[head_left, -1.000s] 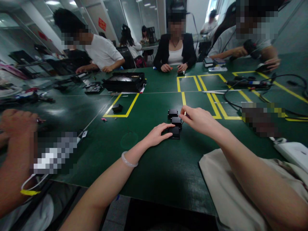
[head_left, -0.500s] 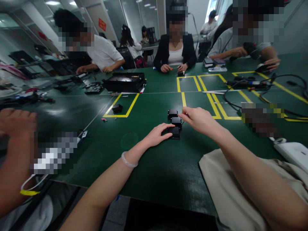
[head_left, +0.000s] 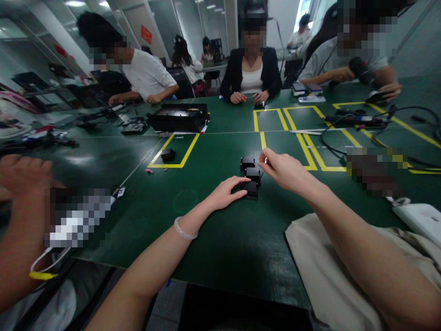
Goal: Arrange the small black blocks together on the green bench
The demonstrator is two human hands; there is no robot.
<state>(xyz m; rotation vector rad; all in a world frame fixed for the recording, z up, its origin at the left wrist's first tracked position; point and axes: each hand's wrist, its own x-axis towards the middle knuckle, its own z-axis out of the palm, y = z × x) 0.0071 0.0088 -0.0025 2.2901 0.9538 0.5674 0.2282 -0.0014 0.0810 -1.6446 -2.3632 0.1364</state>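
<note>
Three small black blocks stand in a short row on the green table in front of me: the nearest block (head_left: 250,189), the middle block (head_left: 253,174) and the far block (head_left: 247,162). My left hand (head_left: 225,193) is closed on the nearest one, thumb at its near side and fingers at its far side. To the right of the middle block, my right hand (head_left: 280,166) is pinched with its fingertips together. A thin rod (head_left: 262,174) sticks out below them toward the middle block's right side. Most of the rod is hidden, so its kind cannot be made out.
A lone black block (head_left: 168,155) sits inside yellow tape at the left, behind a tiny pink piece (head_left: 149,171). Farther back is a black tray (head_left: 178,118). Beige cloth (head_left: 310,248) and a white device (head_left: 418,218) lie right, near cables (head_left: 413,110). Co-workers sit around the table.
My right hand dips slightly toward the middle block, then lifts a little, leaving more of the thin rod visible. The left hand and the blocks stay in place.
</note>
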